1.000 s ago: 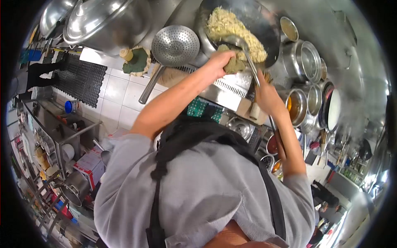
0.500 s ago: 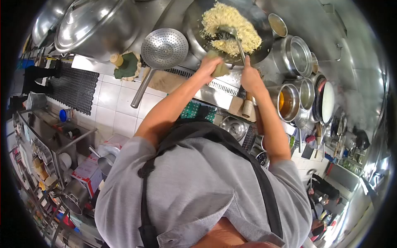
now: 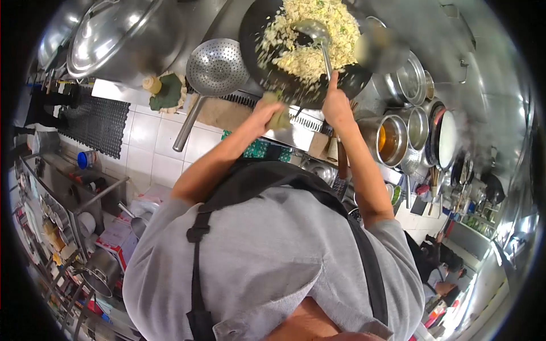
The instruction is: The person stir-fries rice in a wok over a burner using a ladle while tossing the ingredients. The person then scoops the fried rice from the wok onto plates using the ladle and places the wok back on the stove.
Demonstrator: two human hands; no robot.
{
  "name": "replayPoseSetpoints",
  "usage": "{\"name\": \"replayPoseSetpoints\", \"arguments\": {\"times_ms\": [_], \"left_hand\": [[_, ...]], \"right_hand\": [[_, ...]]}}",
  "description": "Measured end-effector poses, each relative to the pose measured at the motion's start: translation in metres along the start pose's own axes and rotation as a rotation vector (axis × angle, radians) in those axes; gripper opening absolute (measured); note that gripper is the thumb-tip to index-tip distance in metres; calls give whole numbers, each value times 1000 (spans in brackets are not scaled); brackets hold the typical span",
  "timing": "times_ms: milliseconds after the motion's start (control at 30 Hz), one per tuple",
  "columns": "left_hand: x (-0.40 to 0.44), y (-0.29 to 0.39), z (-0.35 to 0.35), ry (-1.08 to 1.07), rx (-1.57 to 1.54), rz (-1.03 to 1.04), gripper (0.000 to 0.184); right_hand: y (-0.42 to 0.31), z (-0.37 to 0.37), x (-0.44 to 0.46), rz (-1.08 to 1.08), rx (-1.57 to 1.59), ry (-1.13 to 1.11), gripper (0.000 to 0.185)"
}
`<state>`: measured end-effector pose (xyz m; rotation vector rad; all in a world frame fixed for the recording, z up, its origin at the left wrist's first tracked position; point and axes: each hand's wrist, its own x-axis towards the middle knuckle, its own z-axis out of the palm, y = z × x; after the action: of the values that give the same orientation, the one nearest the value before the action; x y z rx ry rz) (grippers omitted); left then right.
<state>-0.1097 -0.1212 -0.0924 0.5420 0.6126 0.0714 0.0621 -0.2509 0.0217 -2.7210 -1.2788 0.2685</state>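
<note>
A dark wok at the top of the view holds fried rice with green bits; some grains look blurred near its left side. My right hand is wrapped around the handle of a metal ladle, index finger stretched along it, the ladle's bowl in the rice. At the near left edge of the wok, my left hand is closed on a folded greenish cloth. Whether it grips the wok's rim through the cloth is hidden by blur.
A perforated strainer lies left of the wok, its handle reaching over the counter edge. Large lidded pot stands further left. On the right are several metal pots, one with amber liquid. People are at the lower right.
The wok has shifted left and looks more tilted, with the rice spread wider. My left hand and the cloth have moved left and closer to me. My right hand still holds the ladle.
</note>
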Motion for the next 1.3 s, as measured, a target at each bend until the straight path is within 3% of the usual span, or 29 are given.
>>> {"name": "replayPoseSetpoints", "arguments": {"times_ms": [67, 100, 133, 200, 267, 300, 367, 433, 500, 667, 733, 833, 933, 1033, 1100, 1200, 1267, 1300], "left_hand": [[-52, 8, 19, 32, -134, 59, 28], [-67, 22, 39, 93, -126, 66, 19], [-60, 25, 48, 72, -152, 20, 16], [-21, 45, 63, 22, -201, -60, 10], [13, 66, 78, -10, -72, -79, 6], [39, 43, 54, -174, -21, 43, 13], [25, 14, 32, -83, -3, 46, 22], [-10, 18, 26, 74, 86, 54, 39], [-10, 19, 24, 10, 9, 155, 40], [90, 68, 41, 6, -5, -99, 35], [74, 69, 45, 53, 67, 1, 37], [29, 62, 16, 21, 98, 101, 42], [-49, 52, -20, 37, 11, -11, 43], [-70, 29, -57, 126, -7, -45, 41], [-76, 26, -68, 179, -3, -55, 40], [-87, 32, -78, 281, 32, 24, 39], [-103, 34, -84, 219, -10, 51, 43], [-106, 36, -91, 222, -11, 75, 44]], "right_hand": [[1, -16, -27, -38, 10, -167, 79], [-9, -36, -47, -64, -40, -281, 78], [-20, -59, -60, -85, -88, -404, 77], [-28, -76, -57, -115, -83, -382, 75], [-23, -67, -38, -80, -46, -280, 74], [-11, -43, -12, -34, -14, -203, 73], [17, 0, 18, -13, 30, 2, 65], [14, -16, 7, -44, 230, 120, 60], [21, -16, -10, -111, 364, 267, 53], [27, -9, -7, 72, 745, -17, 53], [16, -22, -1, 213, 961, -113, 52], [8, -70, -18, 193, 1018, 40, 52], [1, -121, -29, 109, 1340, 35, 49], [29, -78, 22, 282, 1717, -154, 39], [62, -20, 85, 535, 1802, -473, 6], [62, -25, 136, 381, 1106, -192, 11], [46, -61, 129, 231, 799, -104, 10], [31, -82, 117, 197, 869, -103, 10]]}}
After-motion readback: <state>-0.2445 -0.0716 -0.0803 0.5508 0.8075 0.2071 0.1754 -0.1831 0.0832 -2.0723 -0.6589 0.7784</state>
